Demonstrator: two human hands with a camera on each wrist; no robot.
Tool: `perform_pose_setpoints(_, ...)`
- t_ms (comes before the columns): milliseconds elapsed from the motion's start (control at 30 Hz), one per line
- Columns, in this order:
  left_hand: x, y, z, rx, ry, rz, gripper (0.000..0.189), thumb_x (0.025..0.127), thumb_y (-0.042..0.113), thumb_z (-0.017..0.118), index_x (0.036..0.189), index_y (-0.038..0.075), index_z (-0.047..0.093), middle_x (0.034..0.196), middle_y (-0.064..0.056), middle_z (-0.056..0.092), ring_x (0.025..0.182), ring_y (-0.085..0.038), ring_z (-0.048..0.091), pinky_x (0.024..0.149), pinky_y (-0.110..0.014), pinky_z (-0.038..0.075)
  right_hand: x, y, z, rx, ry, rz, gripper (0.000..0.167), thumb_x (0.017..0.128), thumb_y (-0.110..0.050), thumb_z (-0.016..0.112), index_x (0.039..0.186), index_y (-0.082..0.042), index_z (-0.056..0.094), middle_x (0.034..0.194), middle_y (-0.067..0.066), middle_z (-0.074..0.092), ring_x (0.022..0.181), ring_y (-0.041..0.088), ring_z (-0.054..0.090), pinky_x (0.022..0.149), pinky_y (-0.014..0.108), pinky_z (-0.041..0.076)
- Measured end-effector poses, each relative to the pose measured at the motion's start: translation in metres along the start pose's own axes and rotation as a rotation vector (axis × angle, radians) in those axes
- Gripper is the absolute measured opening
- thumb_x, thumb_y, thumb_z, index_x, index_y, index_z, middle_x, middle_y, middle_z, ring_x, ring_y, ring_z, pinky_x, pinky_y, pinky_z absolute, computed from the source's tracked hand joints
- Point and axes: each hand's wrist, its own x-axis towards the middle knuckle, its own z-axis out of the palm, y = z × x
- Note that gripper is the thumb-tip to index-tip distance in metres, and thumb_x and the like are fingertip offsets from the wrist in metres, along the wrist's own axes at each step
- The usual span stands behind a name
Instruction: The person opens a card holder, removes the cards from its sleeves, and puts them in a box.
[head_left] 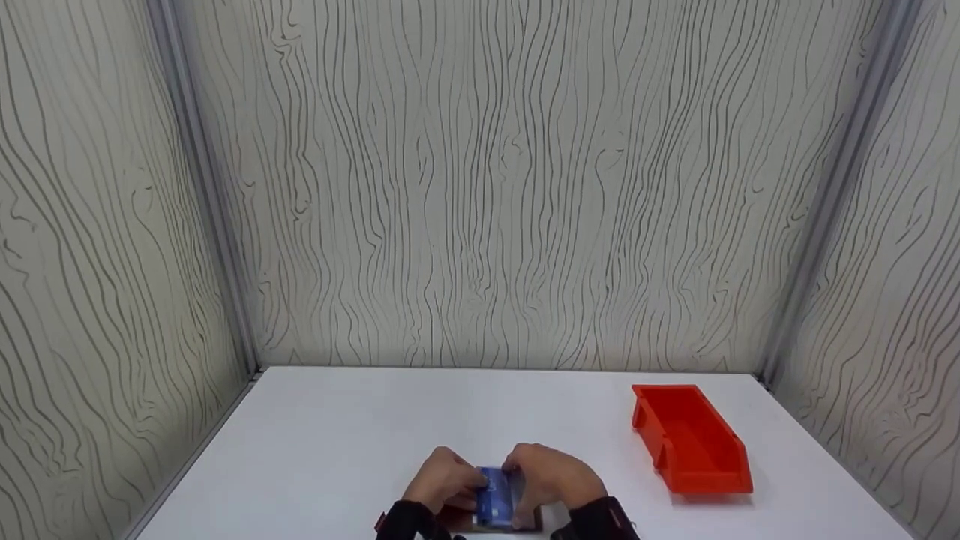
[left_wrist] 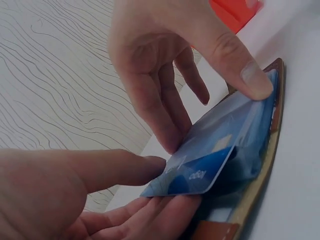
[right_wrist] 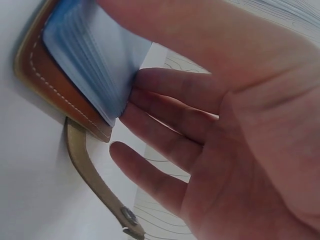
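Wood-grain-patterned wall panels (head_left: 465, 187) enclose the work area at the back and on both sides. Within them stands a white table (head_left: 360, 420). A red plastic bin (head_left: 705, 481) rests on the table's right part, well apart from the hands. The right hand (head_left: 555, 476) pinches a stack of clear plastic sleeves (right_wrist: 95, 70), thumb on the upper face, fingertips at the edge; its little finger stands apart from the others. The left hand (head_left: 444, 480) pinches one end of a blue card, one digit above and fingers beneath. The brown leather card holder (right_wrist: 56, 75), light-stitched along its border, lies open on the table between the hands, at the bottom of the head view. The blue card (left_wrist: 200, 155) sits tilted over the holder; how far it is inside a sleeve cannot be determined. A tan strap (right_wrist: 89, 174) extends from the holder's edge, bearing a metal snap (right_wrist: 129, 215) near its tip.
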Motion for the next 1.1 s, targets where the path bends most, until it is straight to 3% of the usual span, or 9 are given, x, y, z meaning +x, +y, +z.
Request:
perform_pose_setpoints(333, 0.0024, -0.0010, -0.0014, 0.058, 0.007, -0.027, 0.025, 0.090, 0.006, 0.081, 0.109, -0.008, 0.073, 0.096, -0.015, 0.077, 0.079, -0.021, 0.081, 0.069, -0.029, 0.066, 0.0007, 0.0001, 0.0010, 0.007, -0.008, 0.016, 0.060, 0.070, -0.020, 0.101, 0.124, -0.010, 0.076, 0.110, 0.000, 0.076, 0.096, 0.014, 0.066, 0.101, 0.051, 0.061)
perform_pose_setpoints(567, 0.0018, -0.0003, -0.0035, 0.044, 0.002, -0.036, 0.024, 0.089, 0.005, 0.083, 0.108, -0.006, 0.072, 0.097, -0.016, 0.076, 0.080, -0.022, 0.081, 0.069, -0.028, 0.066, -0.0005, -0.0008, -0.0002, 0.042, -0.025, 0.039, 0.060, 0.073, -0.019, 0.100, 0.126, -0.009, 0.075, 0.111, 0.001, 0.076, 0.098, 0.016, 0.065, 0.105, 0.054, 0.060)
perform_pose_setpoints(867, 0.0030, 0.0019, -0.0090, 0.037, 0.018, -0.088, 0.025, 0.092, 0.005, 0.082, 0.111, -0.005, 0.069, 0.100, -0.016, 0.078, 0.085, -0.022, 0.080, 0.076, -0.033, 0.066, -0.0027, -0.0023, -0.0011, -0.007, 0.013, 0.003, 0.063, 0.069, -0.022, 0.101, 0.126, -0.009, 0.075, 0.111, -0.001, 0.075, 0.097, 0.013, 0.064, 0.100, 0.046, 0.061)
perform_pose_setpoints(1100, -0.0008, 0.0015, -0.0054, 0.029, -0.011, -0.034, 0.029, 0.087, 0.011, 0.084, 0.106, -0.007, 0.071, 0.094, -0.015, 0.078, 0.084, -0.025, 0.080, 0.076, -0.035, 0.068, -0.0010, 0.0002, 0.0006, 0.005, -0.007, 0.028, 0.063, 0.071, -0.022, 0.100, 0.127, -0.011, 0.074, 0.112, -0.001, 0.073, 0.099, 0.015, 0.063, 0.102, 0.049, 0.060)
